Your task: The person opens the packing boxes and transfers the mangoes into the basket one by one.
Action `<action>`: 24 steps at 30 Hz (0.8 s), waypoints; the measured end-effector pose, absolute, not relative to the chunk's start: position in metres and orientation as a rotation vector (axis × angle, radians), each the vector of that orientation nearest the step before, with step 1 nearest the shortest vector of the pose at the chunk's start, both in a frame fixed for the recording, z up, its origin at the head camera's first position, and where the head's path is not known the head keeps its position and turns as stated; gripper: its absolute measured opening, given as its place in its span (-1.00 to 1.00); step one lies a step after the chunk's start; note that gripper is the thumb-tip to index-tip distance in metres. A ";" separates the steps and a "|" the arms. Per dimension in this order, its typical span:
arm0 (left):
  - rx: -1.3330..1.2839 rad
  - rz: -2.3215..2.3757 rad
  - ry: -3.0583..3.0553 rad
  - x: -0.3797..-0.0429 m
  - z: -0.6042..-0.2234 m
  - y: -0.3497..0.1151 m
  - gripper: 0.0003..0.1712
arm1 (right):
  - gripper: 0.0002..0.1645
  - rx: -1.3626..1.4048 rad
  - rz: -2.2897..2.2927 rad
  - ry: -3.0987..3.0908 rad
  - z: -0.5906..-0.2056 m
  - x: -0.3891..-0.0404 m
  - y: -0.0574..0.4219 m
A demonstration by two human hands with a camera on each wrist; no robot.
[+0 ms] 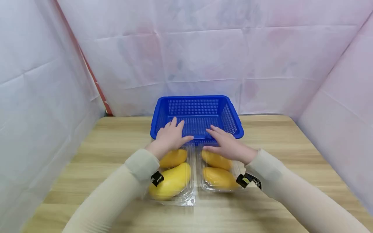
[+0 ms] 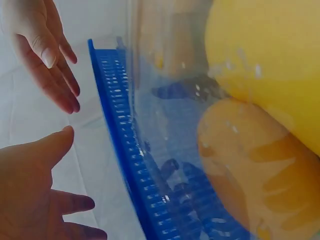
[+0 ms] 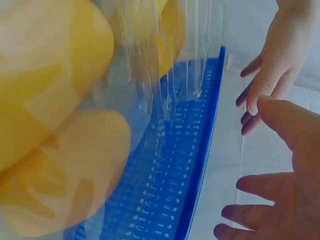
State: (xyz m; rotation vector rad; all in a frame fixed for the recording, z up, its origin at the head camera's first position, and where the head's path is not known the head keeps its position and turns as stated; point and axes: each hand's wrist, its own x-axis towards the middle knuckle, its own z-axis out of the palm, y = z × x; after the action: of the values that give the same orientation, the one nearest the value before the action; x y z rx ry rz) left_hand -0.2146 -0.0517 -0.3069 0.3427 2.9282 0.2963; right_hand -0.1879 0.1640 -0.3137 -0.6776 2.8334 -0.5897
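Resting along the far edge of the table (image 1: 84, 165), a blue basket (image 1: 193, 105) has two clear boxes (image 1: 189, 196) of yellow fruit (image 1: 172, 183) just before it; left hand (image 1: 170, 134) and right hand (image 1: 228, 144) hover about its near rim, unclenched, fingers spread.

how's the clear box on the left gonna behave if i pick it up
The left box would probably flex under a firm grip, since its clear plastic looks thin. Most of its weight is likely in the two big yellow fruits inside. These might roll or shift if it tilts, as their sides are rounded.
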 end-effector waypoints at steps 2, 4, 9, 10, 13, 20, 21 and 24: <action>0.368 0.268 2.934 -0.212 -0.306 -0.053 -0.09 | -0.12 -0.711 -0.648 2.821 -0.314 -0.183 0.164; 0.406 0.224 2.941 -0.209 -0.305 -0.053 -0.10 | -0.16 -0.745 -0.704 2.811 -0.315 -0.178 0.164; 0.497 0.171 2.948 -0.200 -0.301 -0.052 -0.15 | -0.32 -0.813 -0.814 2.798 -0.317 -0.165 0.163; 0.508 0.162 2.947 -0.198 -0.299 -0.052 -0.15 | -0.35 -0.830 -0.830 2.791 -0.317 -0.162 0.163; 0.551 0.143 2.954 -0.190 -0.296 -0.054 -0.17 | -0.45 -0.894 -0.847 2.773 -0.317 -0.154 0.158; 0.736 0.057 3.001 -0.164 -0.296 -0.059 -0.21 | -0.73 -1.133 -0.857 2.690 -0.326 -0.134 0.141; 0.772 0.034 3.012 -0.159 -0.296 -0.059 -0.22 | -0.76 -1.150 -0.852 2.675 -0.329 -0.131 0.139; 0.910 -0.029 3.050 -0.145 -0.298 -0.059 -0.28 | -0.83 -1.150 -0.799 2.670 -0.334 -0.124 0.137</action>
State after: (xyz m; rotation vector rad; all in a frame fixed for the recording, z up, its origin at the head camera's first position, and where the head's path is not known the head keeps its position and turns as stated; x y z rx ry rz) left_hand -0.1454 -0.0586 -0.2984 0.9098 3.0505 -0.0289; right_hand -0.1237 0.1375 -0.3340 -1.1501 2.6704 -0.7995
